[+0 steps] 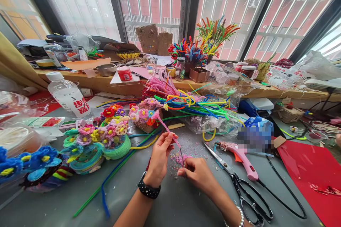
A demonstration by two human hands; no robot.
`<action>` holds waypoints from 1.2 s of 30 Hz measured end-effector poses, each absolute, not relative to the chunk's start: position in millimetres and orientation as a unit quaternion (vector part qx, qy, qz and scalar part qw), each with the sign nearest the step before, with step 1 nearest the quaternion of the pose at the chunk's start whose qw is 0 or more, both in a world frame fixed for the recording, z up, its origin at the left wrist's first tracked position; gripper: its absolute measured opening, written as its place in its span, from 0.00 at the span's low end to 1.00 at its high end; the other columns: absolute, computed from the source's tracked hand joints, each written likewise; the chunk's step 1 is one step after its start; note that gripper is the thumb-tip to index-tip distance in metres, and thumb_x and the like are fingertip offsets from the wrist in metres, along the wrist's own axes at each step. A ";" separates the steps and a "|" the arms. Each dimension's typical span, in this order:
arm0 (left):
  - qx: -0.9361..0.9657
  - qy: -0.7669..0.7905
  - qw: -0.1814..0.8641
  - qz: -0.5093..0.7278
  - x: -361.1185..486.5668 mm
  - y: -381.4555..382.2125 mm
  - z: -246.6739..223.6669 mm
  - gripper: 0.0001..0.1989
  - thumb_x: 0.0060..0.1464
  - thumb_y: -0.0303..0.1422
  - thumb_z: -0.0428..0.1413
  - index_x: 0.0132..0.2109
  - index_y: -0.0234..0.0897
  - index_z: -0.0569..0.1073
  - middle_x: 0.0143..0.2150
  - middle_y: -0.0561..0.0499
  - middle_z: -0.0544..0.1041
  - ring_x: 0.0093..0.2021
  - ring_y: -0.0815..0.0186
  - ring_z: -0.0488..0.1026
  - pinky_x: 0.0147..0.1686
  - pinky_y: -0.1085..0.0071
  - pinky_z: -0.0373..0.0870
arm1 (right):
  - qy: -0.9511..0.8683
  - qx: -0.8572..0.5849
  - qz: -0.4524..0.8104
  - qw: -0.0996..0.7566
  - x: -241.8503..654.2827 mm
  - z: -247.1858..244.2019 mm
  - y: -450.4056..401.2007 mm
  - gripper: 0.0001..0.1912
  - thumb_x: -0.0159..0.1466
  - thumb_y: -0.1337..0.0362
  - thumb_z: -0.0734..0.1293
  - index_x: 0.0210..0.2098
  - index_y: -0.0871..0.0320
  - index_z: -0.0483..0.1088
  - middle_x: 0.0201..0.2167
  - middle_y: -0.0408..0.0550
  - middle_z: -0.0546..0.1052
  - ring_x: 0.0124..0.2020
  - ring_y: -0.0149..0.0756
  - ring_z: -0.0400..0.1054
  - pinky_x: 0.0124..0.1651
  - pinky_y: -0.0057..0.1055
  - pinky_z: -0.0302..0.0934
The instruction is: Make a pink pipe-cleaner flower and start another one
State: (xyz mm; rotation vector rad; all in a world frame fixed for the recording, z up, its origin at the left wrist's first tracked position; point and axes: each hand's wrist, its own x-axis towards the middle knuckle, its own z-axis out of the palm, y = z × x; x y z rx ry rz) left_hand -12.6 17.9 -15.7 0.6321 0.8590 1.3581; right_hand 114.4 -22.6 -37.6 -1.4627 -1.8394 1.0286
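Observation:
My left hand [159,158] pinches a pink pipe cleaner [165,127], which slants from the flower pile down past the fingertips. My right hand [200,174] is closed around small scissors [181,154]; their thin dark blades point up at the pipe cleaner's lower end, and the palm hides most of the handles. Beneath the hands, pink fuzz clippings [181,159] are scattered on the grey table [170,204]. To the left stand pots topped with fuzzy flowers, among them a green-wrapped pot [117,149] and a blue flower cluster [39,163].
Large black-handled scissors [237,181] lie right of my hands, beside a pink glue gun [242,158] with its cord. Red sheets [306,170] cover the right side. Behind lie bundled pipe cleaners [197,101]; a water bottle [69,95] stands at left. A cluttered sill [106,87] runs along the window.

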 end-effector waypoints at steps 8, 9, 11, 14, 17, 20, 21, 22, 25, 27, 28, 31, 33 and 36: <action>0.297 0.390 0.643 0.588 -13.5 18.3 -14.3 0.08 0.41 0.34 0.59 0.30 0.35 0.71 0.26 0.56 0.69 0.24 0.78 0.61 0.25 0.80 0.56 | -0.743 -0.564 0.275 0.235 118.9 -31.7 -26.1 0.25 0.51 0.42 0.59 0.18 0.60 0.58 0.16 0.40 0.63 0.20 0.26 0.54 0.21 0.23 0.42; 0.301 0.389 0.645 0.585 -13.1 18.1 -14.6 0.08 0.40 0.34 0.59 0.30 0.35 0.71 0.26 0.56 0.69 0.24 0.77 0.61 0.26 0.79 0.56 | -0.745 -0.572 0.255 0.228 118.4 -31.2 -26.9 0.25 0.50 0.42 0.59 0.18 0.59 0.58 0.16 0.40 0.64 0.20 0.27 0.55 0.21 0.23 0.42; 0.307 0.388 0.650 0.577 -12.2 17.5 -15.0 0.08 0.40 0.34 0.59 0.29 0.35 0.70 0.26 0.56 0.69 0.24 0.77 0.62 0.26 0.79 0.56 | -0.751 -0.584 0.217 0.218 116.9 -30.5 -28.4 0.25 0.50 0.41 0.59 0.19 0.59 0.59 0.17 0.41 0.66 0.20 0.28 0.56 0.21 0.24 0.42; 0.311 0.392 0.653 0.568 -11.1 16.6 -14.3 0.08 0.38 0.34 0.60 0.28 0.35 0.70 0.25 0.57 0.69 0.24 0.77 0.62 0.26 0.79 0.56 | -0.758 -0.594 0.165 0.212 114.8 -30.4 -30.6 0.25 0.50 0.40 0.59 0.19 0.59 0.61 0.18 0.43 0.69 0.20 0.30 0.59 0.22 0.25 0.42; 0.309 0.398 0.651 0.568 -10.8 16.3 -13.1 0.09 0.36 0.34 0.61 0.27 0.35 0.70 0.25 0.57 0.69 0.23 0.77 0.62 0.26 0.79 0.57 | -0.758 -0.605 0.123 0.209 113.7 -30.5 -31.8 0.26 0.49 0.39 0.58 0.20 0.59 0.62 0.18 0.44 0.71 0.21 0.32 0.62 0.22 0.26 0.42; 0.304 0.393 0.655 0.569 -11.0 16.3 -12.9 0.09 0.36 0.34 0.61 0.27 0.35 0.70 0.25 0.56 0.69 0.24 0.77 0.62 0.26 0.79 0.57 | -0.757 -0.614 0.087 0.207 113.4 -30.1 -32.2 0.27 0.49 0.38 0.57 0.19 0.59 0.63 0.17 0.45 0.70 0.19 0.33 0.62 0.21 0.27 0.41; 0.303 0.392 0.656 0.570 -11.1 16.3 -13.1 0.09 0.37 0.34 0.60 0.27 0.35 0.70 0.25 0.56 0.68 0.24 0.77 0.62 0.26 0.80 0.57 | -0.757 -0.615 0.077 0.208 113.3 -29.9 -32.2 0.28 0.49 0.38 0.57 0.19 0.59 0.63 0.17 0.45 0.70 0.19 0.33 0.62 0.21 0.27 0.41; 0.301 0.390 0.657 0.571 -11.2 16.2 -13.4 0.09 0.37 0.34 0.60 0.27 0.34 0.70 0.25 0.56 0.68 0.24 0.77 0.62 0.26 0.80 0.57 | -0.758 -0.614 0.068 0.209 113.2 -29.7 -32.2 0.28 0.49 0.38 0.56 0.19 0.59 0.63 0.17 0.45 0.70 0.19 0.33 0.63 0.21 0.27 0.41; 0.295 0.389 0.658 0.573 -11.4 16.0 -14.0 0.09 0.38 0.33 0.60 0.27 0.34 0.70 0.25 0.56 0.67 0.24 0.77 0.61 0.25 0.81 0.57 | -0.760 -0.614 0.050 0.207 112.9 -30.1 -32.0 0.28 0.50 0.39 0.56 0.19 0.59 0.64 0.17 0.46 0.70 0.20 0.34 0.64 0.22 0.28 0.42; 0.292 0.389 0.658 0.575 -11.4 16.1 -14.0 0.09 0.38 0.33 0.60 0.27 0.34 0.70 0.25 0.56 0.67 0.24 0.77 0.61 0.25 0.80 0.57 | -0.759 -0.616 0.048 0.203 112.8 -31.2 -31.8 0.27 0.50 0.39 0.57 0.19 0.59 0.64 0.17 0.47 0.71 0.20 0.35 0.64 0.22 0.28 0.42; 0.291 0.388 0.658 0.576 -11.4 16.3 -14.0 0.09 0.38 0.33 0.60 0.27 0.33 0.70 0.25 0.56 0.67 0.24 0.77 0.61 0.25 0.80 0.57 | -0.759 -0.617 0.049 0.202 112.9 -31.7 -31.6 0.27 0.50 0.40 0.57 0.20 0.59 0.64 0.17 0.47 0.71 0.20 0.35 0.65 0.22 0.28 0.42; 0.286 0.385 0.657 0.582 -11.4 17.2 -13.8 0.09 0.37 0.33 0.60 0.27 0.34 0.70 0.24 0.56 0.67 0.23 0.78 0.61 0.24 0.81 0.57 | -0.759 -0.620 0.054 0.193 113.9 -33.1 -31.1 0.25 0.51 0.42 0.59 0.19 0.59 0.65 0.17 0.46 0.72 0.20 0.35 0.65 0.23 0.29 0.43; 0.281 0.385 0.655 0.586 -11.9 18.0 -14.0 0.09 0.37 0.33 0.61 0.27 0.34 0.70 0.24 0.56 0.68 0.23 0.78 0.61 0.24 0.81 0.57 | -0.762 -0.617 0.056 0.188 114.7 -33.3 -30.7 0.23 0.51 0.44 0.60 0.19 0.59 0.66 0.17 0.46 0.72 0.20 0.35 0.65 0.23 0.28 0.43; 0.279 0.386 0.647 0.596 -13.5 19.1 -14.4 0.10 0.37 0.34 0.61 0.27 0.33 0.70 0.24 0.57 0.67 0.22 0.78 0.60 0.24 0.80 0.57 | -0.764 -0.614 0.062 0.187 115.7 -33.2 -29.8 0.20 0.54 0.48 0.62 0.19 0.58 0.66 0.18 0.46 0.73 0.21 0.34 0.65 0.23 0.28 0.42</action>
